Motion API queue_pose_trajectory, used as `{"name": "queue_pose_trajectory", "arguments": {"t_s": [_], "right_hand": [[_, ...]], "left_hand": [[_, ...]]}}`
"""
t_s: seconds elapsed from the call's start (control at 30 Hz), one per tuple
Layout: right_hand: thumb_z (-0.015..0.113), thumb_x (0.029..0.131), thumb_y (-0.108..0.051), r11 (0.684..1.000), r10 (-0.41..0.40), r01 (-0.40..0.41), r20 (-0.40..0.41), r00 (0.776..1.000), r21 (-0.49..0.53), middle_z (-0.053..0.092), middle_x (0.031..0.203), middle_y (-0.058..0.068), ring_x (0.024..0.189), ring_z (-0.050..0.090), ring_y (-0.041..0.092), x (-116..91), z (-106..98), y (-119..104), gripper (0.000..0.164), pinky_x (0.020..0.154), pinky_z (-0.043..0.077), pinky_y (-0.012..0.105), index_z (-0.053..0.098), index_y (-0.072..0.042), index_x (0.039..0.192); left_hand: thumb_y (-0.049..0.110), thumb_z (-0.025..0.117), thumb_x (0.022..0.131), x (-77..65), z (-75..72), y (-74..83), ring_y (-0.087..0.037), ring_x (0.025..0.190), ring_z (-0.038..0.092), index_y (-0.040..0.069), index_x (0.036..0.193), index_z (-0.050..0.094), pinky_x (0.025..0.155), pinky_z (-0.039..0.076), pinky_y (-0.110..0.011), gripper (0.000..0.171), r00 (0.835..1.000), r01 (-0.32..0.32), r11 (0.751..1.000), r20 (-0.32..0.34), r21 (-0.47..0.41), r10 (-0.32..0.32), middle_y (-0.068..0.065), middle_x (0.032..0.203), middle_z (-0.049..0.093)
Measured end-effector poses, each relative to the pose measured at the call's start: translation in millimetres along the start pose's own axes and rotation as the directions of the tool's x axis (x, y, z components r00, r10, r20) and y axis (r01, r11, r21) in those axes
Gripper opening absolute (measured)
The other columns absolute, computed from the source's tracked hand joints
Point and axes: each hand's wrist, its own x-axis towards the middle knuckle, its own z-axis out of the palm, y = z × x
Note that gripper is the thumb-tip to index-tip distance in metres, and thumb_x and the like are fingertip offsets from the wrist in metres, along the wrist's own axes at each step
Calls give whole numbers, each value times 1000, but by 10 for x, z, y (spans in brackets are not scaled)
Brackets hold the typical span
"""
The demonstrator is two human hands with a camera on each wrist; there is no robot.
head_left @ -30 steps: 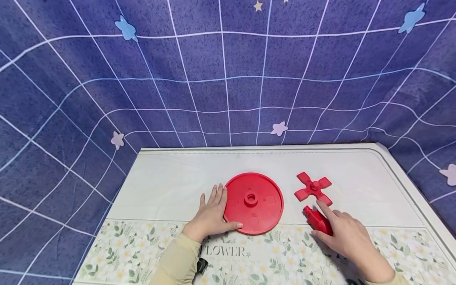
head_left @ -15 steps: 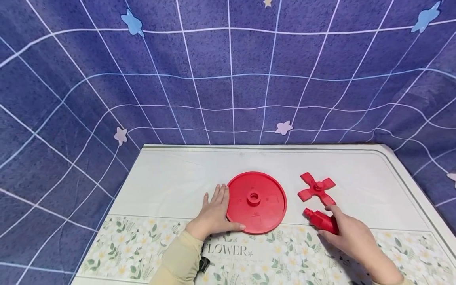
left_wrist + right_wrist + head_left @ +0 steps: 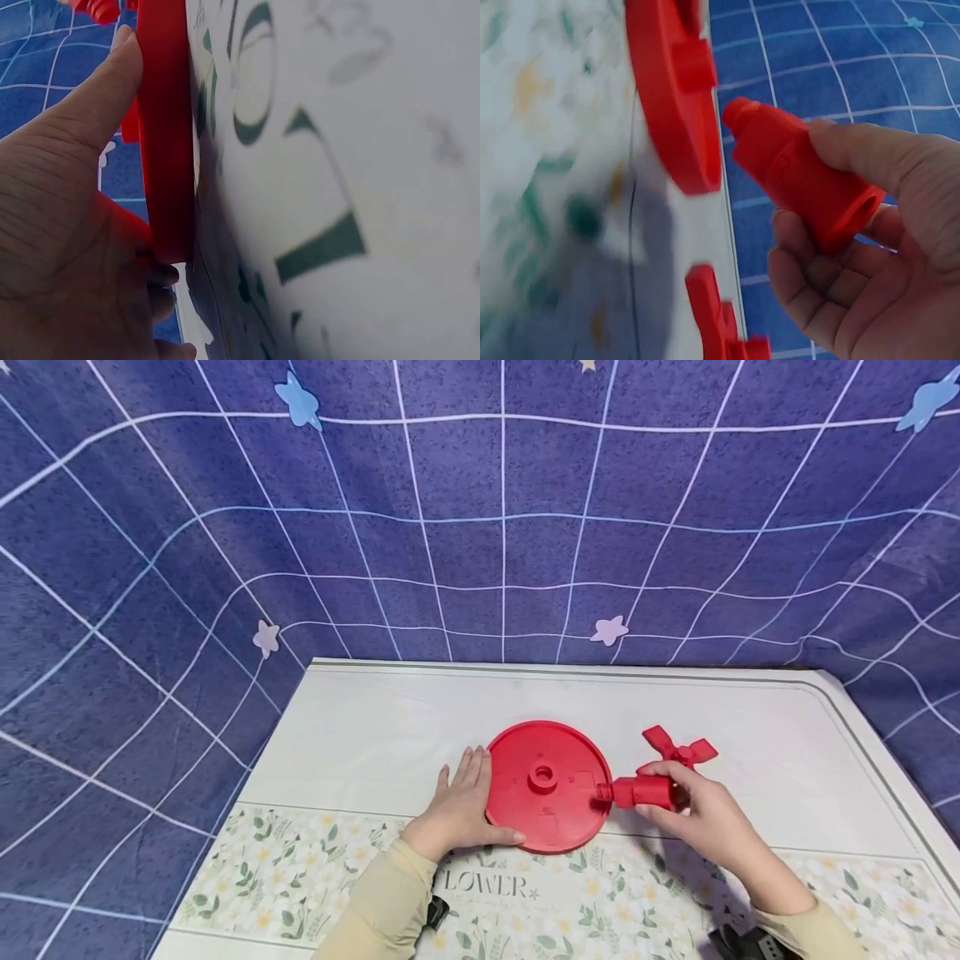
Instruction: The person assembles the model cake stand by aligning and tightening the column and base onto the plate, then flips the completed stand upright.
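A round red plastic base (image 3: 517,810) with a raised rim and a hollow hub in its middle lies on the table. My left hand (image 3: 459,802) rests against its left edge, fingers spread straight and thumb along the near rim. In my right hand (image 3: 708,818) is a red plastic connector (image 3: 802,165), pinched between thumb and curled fingers. Its narrow ribbed end points left, over the right rim of the base in the head view. Behind that hand lies a red four-armed cross piece (image 3: 684,752), partly hidden by the fingers.
The white table (image 3: 375,727) has a floral printed band (image 3: 300,868) along its near side. A dark blue curtain (image 3: 480,543) with a grid and stars hangs behind and at the sides. Black straps (image 3: 750,943) sit at the wrists.
My right hand has lifted the red connector off the table and carried it left and up to the base's right rim, turning it nearly sideways. The left hand stays on the base.
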Motion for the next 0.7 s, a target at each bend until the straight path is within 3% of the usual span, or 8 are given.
{"name": "queue_pose_trajectory", "arguments": {"t_s": [0.23, 0.43, 0.7], "right_hand": [[77, 83, -9, 980, -56, 42, 68, 996, 192, 67, 93, 2, 73, 64, 11, 273, 141, -101, 38, 65, 54, 26, 63, -7, 119], [76, 85, -8, 986, -76, 56, 123, 989, 160, 65, 96, 1, 74, 62, 14, 423, 221, -212, 41, 63, 54, 27, 61, -8, 123], [78, 82, -11, 996, -86, 81, 126, 988, 44, 61, 81, -5, 67, 57, 13, 603, 344, -372, 39, 54, 49, 25, 60, -15, 116]], "left_hand": [[72, 70, 70, -1, 8, 3, -34, 149, -1, -3, 154, 8, 114, 7, -60, 129, 1000, 1, 1000, 20, -13, -1, -18, 162, 5], [73, 69, 70, 7, 16, -5, -34, 149, -2, -3, 154, 7, 114, 6, -61, 129, 1000, -4, 1000, 27, -18, 4, -18, 162, 4], [76, 67, 70, 8, 30, -39, -33, 149, -2, -1, 155, 7, 114, 7, -60, 130, 1000, 2, 1000, 19, -15, -2, -16, 162, 4]]}}
